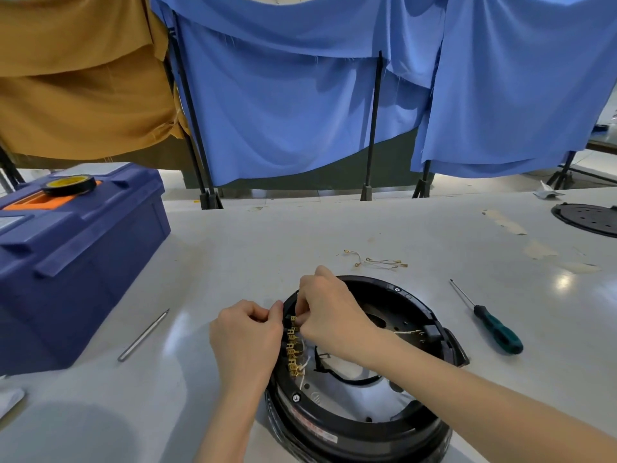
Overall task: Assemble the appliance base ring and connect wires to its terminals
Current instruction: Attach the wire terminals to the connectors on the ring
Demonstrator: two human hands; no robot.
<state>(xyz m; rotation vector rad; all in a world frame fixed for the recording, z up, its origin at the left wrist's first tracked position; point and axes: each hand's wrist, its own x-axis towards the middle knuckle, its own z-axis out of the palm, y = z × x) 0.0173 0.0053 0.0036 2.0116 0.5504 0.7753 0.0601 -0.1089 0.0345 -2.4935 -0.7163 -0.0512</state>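
The black appliance base ring (414, 305) lies on the white table, open side up, close to me. A row of brass terminals (293, 354) runs along its left inner edge, with thin white wires (305, 365) hanging off them. My left hand (248, 339) grips the ring's left rim beside the terminals, fingers curled. My right hand (329, 310) reaches over the ring and pinches something small at the top terminal; what it pinches is hidden by the fingers. Loose wires with brass ends (377, 260) lie on the table behind the ring.
A green-handled screwdriver (489, 324) lies right of the ring. A thin metal rod (143, 335) lies to the left, near a blue toolbox (76, 262) with a tape roll (70, 185) on top. A black round plate (587, 218) sits far right. Blue and brown cloths hang behind.
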